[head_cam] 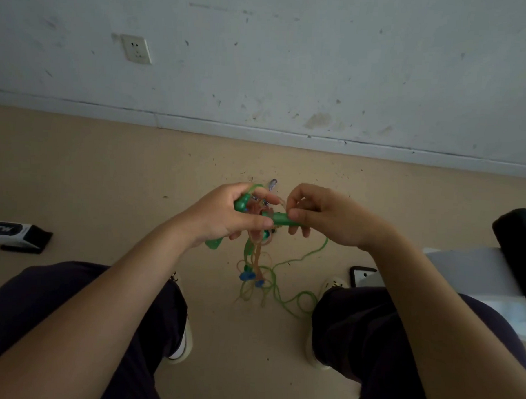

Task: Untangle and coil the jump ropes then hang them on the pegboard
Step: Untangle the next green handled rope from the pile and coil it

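Head view showed your two hands meeting above the floor, between your knees, with the tangle of jump ropes [254, 259] hanging from them. The landmark was the green handle [280, 219], which lay nearly level with its long axis running left to right between your hands. Your right hand [330, 216] sat at the right end of that handle, thumb and fingers pinched round it. Your left hand [222, 215] sat at the left end of it, fingers curled round a bunch of the tangle, with a second green handle [242, 203] poking out above your thumb; how many strands that hand held could not be told. Below the green handle the knot hung down, orange and green cord mixed, with blue ends [248, 277] lower still and a striped cord [273, 184] showing just beyond it. A loose green cord [301, 258] trailed from below the right end of the handle down to the floor and looped near your right shoe. Judged from this, your right hand was the nearer one to free that handle, drawing it rightward along its own axis, away from the bunch your left hand gripped. No pegboard was in sight, and nothing was coiled yet.
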Available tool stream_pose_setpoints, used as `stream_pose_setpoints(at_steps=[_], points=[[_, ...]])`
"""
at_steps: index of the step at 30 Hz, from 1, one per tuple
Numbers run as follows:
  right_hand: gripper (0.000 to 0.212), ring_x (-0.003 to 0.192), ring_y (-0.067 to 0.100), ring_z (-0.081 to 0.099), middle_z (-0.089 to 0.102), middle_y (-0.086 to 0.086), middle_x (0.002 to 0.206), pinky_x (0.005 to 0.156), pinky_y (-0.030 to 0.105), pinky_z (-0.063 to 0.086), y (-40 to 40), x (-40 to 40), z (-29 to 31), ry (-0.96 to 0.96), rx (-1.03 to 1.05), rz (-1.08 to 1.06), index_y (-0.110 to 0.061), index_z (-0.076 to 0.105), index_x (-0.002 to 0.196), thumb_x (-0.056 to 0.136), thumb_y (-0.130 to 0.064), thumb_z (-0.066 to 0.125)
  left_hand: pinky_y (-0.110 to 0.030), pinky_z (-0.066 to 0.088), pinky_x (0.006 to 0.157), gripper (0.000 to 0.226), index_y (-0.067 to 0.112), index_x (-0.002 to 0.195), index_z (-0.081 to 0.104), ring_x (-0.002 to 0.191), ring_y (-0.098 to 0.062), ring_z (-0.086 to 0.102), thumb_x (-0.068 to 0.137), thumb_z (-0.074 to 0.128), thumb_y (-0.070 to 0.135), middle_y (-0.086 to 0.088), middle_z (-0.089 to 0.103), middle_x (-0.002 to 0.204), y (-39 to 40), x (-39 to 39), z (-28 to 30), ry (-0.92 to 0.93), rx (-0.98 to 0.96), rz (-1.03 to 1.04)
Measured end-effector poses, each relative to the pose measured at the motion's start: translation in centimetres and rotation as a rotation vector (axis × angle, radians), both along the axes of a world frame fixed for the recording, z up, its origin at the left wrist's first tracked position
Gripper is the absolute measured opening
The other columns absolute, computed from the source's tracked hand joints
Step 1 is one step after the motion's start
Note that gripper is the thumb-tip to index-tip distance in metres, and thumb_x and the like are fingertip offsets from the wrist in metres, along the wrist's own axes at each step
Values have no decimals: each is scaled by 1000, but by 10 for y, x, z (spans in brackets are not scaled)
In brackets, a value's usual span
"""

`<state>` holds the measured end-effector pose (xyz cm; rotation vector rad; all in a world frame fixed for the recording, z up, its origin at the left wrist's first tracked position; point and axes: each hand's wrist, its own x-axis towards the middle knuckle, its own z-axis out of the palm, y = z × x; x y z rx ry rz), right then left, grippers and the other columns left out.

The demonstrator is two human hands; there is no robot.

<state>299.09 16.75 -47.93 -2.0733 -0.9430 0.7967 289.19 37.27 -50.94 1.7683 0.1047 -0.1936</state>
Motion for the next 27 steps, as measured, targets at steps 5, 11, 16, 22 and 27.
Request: stream_pose_setpoints(at_steps=[5, 11, 16, 22, 27], points=[[8, 75, 7, 64, 71, -5, 86, 75, 28, 53, 2, -6, -3, -89, -65, 55, -23, 60, 103, 96, -26, 60, -25, 41, 43, 34, 44, 98, 74, 48, -12, 52, 66, 82, 52, 4, 73, 73, -8, 2, -5, 20, -51, 56], [4, 65, 0, 53, 58, -12, 78, 57, 14, 37, 10, -16, -7, -242, -37, 9, -22, 55, 97, 99, -25, 55, -26, 39, 43, 34, 30, 108, 71, 46, -12, 46, 79, 78, 47, 3, 66, 65, -11, 4, -9, -17, -139, 82], [9, 47, -5, 48, 54, -19, 53, 47, 11, 33, 8, -16, -4, -239, 68, -48, -20, 60, 94, 97, -28, 60, -21, 40, 44, 37, 25, 121, 68, 43, -5, 43, 85, 74, 33, 8, 60, 61, 0, 3, -6, 0, -212, -10], [22, 44, -4, 49, 54, -25, 50, 45, 13, 28, 11, -17, -7, -221, 79, -159, -26, 61, 87, 96, -45, 55, -21, 42, 47, 66, 31, 128, 58, 68, -8, 66, 68, 86, 37, -2, 75, 90, -7, 0, -1, 11, -205, -25], [40, 52, 9, 46, 50, -5, 59, 54, 28, 38, 21, -20, -9, -186, 31, -189, -22, 53, 68, 97, -49, 48, -14, 49, 50, 36, 23, 106, 65, 67, -5, 72, 77, 87, 25, 5, 77, 86, -16, 0, -4, -156, 48, 194]])
